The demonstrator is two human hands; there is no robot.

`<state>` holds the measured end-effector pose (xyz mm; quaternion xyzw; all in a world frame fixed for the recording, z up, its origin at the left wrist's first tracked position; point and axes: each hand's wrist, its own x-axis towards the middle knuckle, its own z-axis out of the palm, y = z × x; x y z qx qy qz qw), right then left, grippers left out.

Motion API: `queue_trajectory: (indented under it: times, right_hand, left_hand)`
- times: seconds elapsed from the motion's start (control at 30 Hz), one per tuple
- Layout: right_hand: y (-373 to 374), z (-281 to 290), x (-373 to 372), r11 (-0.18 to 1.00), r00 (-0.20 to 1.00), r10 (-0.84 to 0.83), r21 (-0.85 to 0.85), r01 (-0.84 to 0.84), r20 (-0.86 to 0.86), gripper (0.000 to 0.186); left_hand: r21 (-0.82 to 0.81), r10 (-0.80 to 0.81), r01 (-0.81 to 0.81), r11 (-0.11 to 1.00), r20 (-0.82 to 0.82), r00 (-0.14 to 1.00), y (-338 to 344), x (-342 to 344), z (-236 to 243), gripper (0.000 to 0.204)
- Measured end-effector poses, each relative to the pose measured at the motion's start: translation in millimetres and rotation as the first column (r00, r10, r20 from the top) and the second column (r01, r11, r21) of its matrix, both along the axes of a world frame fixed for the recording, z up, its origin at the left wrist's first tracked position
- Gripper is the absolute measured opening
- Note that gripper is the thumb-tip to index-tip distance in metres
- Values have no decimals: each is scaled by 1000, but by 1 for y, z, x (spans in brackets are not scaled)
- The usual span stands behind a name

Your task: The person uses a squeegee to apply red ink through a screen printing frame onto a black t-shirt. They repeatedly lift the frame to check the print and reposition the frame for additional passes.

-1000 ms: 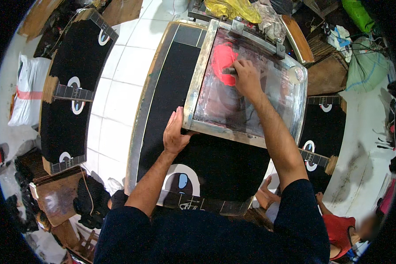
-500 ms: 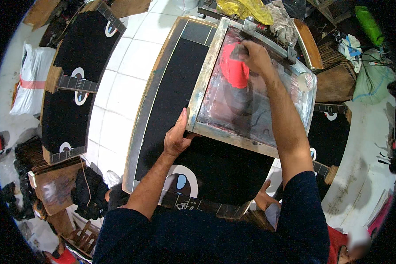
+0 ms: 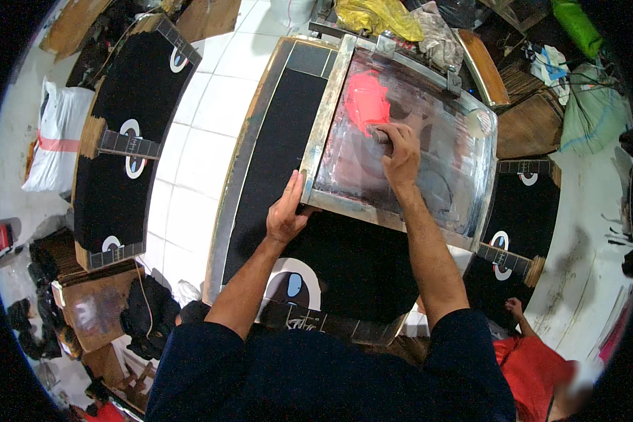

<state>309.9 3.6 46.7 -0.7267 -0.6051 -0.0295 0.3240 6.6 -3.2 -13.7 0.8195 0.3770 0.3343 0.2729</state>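
A wooden-edged printing screen (image 3: 359, 209) lies over a board covered with black fabric (image 3: 359, 271). My left hand (image 3: 286, 216) grips its near left corner, with fingers along the outer side. Inside the screen, my right hand (image 3: 402, 158) is closed around a small dark squeegee (image 3: 378, 133), held on the mesh at the near edge of a bright pink-red patch of ink (image 3: 366, 102). Part of the squeegee is hidden by my fingers. On the fabric nearest me shows a printed eye (image 3: 295, 285) in white, dark and light blue.
Metal clamps (image 3: 454, 83) hold the screen's far side. Long boards with black printed fabric stand left (image 3: 112, 197) and right (image 3: 517, 228). A person in a red shirt (image 3: 531, 373) is at lower right. Yellow cloth (image 3: 380, 17) and a white sack (image 3: 60, 137) lie around.
My right hand has brought the squeegee toward me, from the ink's far end to its near edge. My left hand stays at the corner. The person in red has come further into view.
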Motion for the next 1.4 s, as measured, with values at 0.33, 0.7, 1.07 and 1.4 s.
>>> queue_trajectory:
  times: [0.33, 0.7, 1.07, 1.4]
  right_hand:
    - [-82, 40, -104, 906, 948, -249, 297, 300, -199, 31]
    - [12, 238, -38, 780, 948, -315, 580, 234, 41, 35]
    - [72, 324, 23, 770, 787, -610, 304, 561, 95, 42]
    - [89, 336, 67, 723, 696, -690, 224, 653, 198, 51]
  left_hand:
    - [11, -11, 10, 1000, 131, 991, -6, 2, 45, 85]
    - [-157, 205, -148, 977, 461, 863, 87, -21, 108, 96]
    - [-639, 307, -619, 457, -540, 784, -126, -383, -200, 36]
    - [-306, 369, -759, 575, -731, 574, -164, -392, -164, 34]
